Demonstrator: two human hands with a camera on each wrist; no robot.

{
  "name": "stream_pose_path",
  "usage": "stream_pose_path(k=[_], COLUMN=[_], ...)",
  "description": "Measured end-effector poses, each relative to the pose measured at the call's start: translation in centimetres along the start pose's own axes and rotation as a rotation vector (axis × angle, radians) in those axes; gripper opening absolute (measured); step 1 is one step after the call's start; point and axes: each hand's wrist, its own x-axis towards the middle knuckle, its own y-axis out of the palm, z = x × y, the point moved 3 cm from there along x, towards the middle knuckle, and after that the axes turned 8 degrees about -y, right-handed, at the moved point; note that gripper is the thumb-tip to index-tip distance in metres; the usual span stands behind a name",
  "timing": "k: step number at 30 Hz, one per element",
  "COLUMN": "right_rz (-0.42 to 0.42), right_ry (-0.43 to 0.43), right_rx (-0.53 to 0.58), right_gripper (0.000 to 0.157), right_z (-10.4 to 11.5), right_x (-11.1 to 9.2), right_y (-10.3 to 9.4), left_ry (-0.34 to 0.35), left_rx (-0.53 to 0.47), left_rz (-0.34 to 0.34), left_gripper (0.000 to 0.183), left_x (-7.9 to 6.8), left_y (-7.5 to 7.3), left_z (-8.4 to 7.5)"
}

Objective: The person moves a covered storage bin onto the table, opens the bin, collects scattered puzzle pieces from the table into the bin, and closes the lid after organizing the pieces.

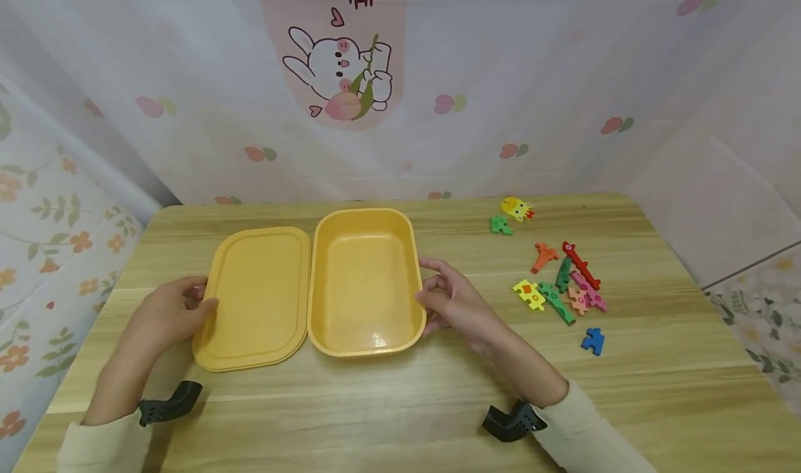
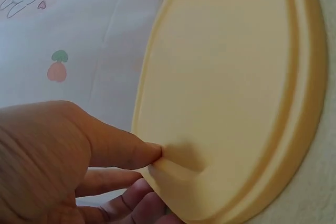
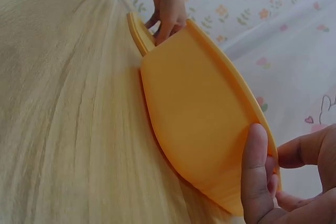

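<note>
A flat yellow lid (image 1: 259, 295) with rounded corners lies on the left half of the table, its right edge up against a yellow box (image 1: 363, 285). The box stands upright with nothing inside. My left hand (image 1: 167, 313) pinches the lid's left edge; in the left wrist view the thumb presses on top and the other fingers go under the rim of the lid (image 2: 226, 77). On the box's right side, my right hand (image 1: 459, 307) grips the rim. The right wrist view shows thumb and fingers about the wall of the box (image 3: 194, 98).
Several colourful puzzle pieces lie loose at the right: a yellow animal head (image 1: 516, 209) at the back, a red piece (image 1: 582, 264), a blue piece (image 1: 593, 341) nearer the front. A printed curtain (image 1: 475, 55) hangs behind the wooden table (image 1: 338, 417).
</note>
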Motion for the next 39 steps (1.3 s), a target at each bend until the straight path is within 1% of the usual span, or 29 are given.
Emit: stream_pose_path(k=[4,7,9,11,13,14,17,19,20,21,24,26,30,33,39], right_rz=[0.006,0.006,0.001,-0.003,-0.004,-0.006,-0.007,-0.007,-0.007,-0.005,-0.002,-0.003,-0.006,-0.006,0.002], right_ry=[-0.009,-0.008,-0.004,-0.001,-0.001,-0.002,-0.002,-0.001,0.0,0.0,-0.002,-0.001,0.004,0.006,0.002], right_rx=[0.001,0.0,0.003,0.004,0.004,0.005,0.007,0.009,0.01,0.01,0.013,0.014,0.017,0.019,0.012], right_gripper=[0.065,0.067,0.068,0.069,0.069,0.069,0.069,0.069,0.069,0.069,0.069,0.069,0.069,0.068,0.067], right_z=[0.1,0.1,0.1,0.0,0.0,0.0,0.1,0.1,0.1,0.1,-0.1,-0.1,-0.1,0.0,0.1], right_x=[0.1,0.1,0.0,0.0,0.0,0.0,0.0,0.0,0.0,0.0,0.0,0.0,-0.1,0.0,0.0], right_y=[0.0,0.0,0.0,0.0,0.0,0.0,0.0,0.0,0.0,0.0,-0.1,-0.1,-0.2,-0.2,-0.1], left_ry=[-0.01,-0.008,0.012,0.036,0.066,0.078,0.083,0.068,0.059,0.053,0.044,0.038,0.041,0.033,0.005], left_rx=[0.021,0.071,0.085,0.069,0.007,-0.049,-0.242,-0.361,-0.417,-0.451,-0.531,-0.577,-0.67,-0.736,-0.86], left_rz=[0.001,-0.026,-0.055,-0.073,-0.06,-0.029,0.104,0.186,0.221,0.241,0.265,0.27,0.275,0.282,0.317], left_gripper=[0.061,0.062,0.062,0.061,0.059,0.059,0.058,0.058,0.058,0.059,0.061,0.063,0.061,0.06,0.062], left_x=[-0.2,-0.5,-0.7,-1.0,-1.3,-1.4,-1.8,-2.0,-2.1,-2.1,-2.1,-2.0,-1.8,-1.7,-1.7], left_y=[-0.1,-0.2,-0.2,0.0,0.2,0.3,0.8,1.1,1.3,1.5,1.9,2.1,2.6,2.8,3.4], left_z=[-0.3,-0.8,-1.4,-2.2,-3.1,-3.6,-4.9,-5.5,-5.8,-6.0,-6.5,-6.8,-7.3,-7.6,-7.9])
